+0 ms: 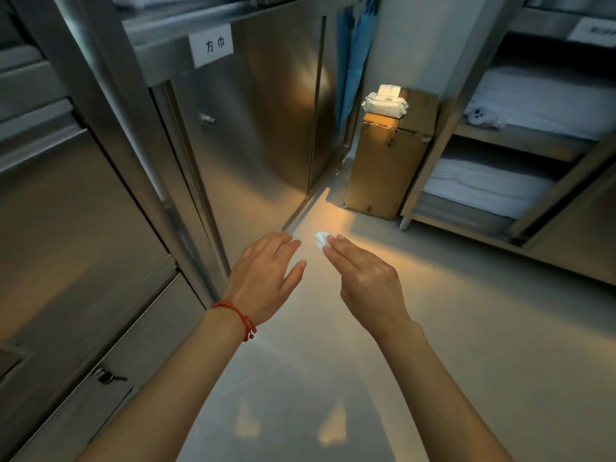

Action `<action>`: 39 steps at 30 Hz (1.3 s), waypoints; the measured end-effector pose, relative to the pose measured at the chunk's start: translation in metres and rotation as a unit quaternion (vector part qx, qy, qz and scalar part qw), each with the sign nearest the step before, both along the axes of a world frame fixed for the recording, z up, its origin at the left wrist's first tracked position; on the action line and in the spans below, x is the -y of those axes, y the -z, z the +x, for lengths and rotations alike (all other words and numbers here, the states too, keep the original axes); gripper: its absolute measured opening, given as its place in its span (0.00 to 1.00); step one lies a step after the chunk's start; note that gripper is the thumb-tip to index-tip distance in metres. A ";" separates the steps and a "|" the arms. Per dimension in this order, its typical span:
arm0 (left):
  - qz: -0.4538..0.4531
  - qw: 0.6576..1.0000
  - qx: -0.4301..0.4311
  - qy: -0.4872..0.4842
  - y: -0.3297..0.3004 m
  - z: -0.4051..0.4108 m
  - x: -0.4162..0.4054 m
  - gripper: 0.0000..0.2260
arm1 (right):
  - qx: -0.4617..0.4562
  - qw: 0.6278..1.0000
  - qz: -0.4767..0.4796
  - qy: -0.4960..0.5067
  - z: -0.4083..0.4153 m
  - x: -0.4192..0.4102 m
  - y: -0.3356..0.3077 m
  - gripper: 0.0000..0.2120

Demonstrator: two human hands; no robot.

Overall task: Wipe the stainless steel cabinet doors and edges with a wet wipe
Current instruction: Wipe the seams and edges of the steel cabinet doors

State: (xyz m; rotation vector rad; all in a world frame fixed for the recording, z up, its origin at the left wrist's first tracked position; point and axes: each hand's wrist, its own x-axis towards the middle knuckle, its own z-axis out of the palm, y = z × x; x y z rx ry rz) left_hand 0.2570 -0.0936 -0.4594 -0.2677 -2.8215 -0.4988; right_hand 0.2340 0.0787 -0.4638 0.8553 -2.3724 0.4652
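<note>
Stainless steel cabinet doors (253, 128) run along the left side, one with a small knob and a white label above it. My right hand (363, 278) is stretched out over the floor and pinches a small bunched white wet wipe (321, 240) at its fingertips. My left hand (266, 278), with a red cord bracelet on the wrist, hovers beside it, fingers relaxed and spread, holding nothing. Both hands are clear of the cabinet doors.
A pack of wet wipes (385, 103) lies on a tall cardboard box (388, 168) against the back wall. Open steel shelving (493, 151) with folded white linen stands at the right. A lower left door carries a lock with keys (106, 376). Blue cloth hangs behind the cabinet.
</note>
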 end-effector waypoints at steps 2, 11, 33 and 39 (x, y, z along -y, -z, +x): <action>0.003 1.000 -0.004 0.010 -0.022 0.004 -0.012 0.18 | 0.002 1.000 0.000 0.007 0.008 -0.011 -0.022 0.25; 0.023 0.997 -0.031 0.065 -0.089 0.015 -0.061 0.17 | 0.003 0.998 0.000 0.058 0.037 -0.062 -0.102 0.26; -0.002 0.955 -0.041 0.294 -0.160 -0.009 -0.189 0.14 | -0.010 0.956 0.000 0.294 0.087 -0.171 -0.184 0.26; 0.002 0.928 -0.024 0.371 -0.168 -0.016 -0.240 0.17 | -0.039 0.933 0.021 0.358 0.111 -0.211 -0.191 0.22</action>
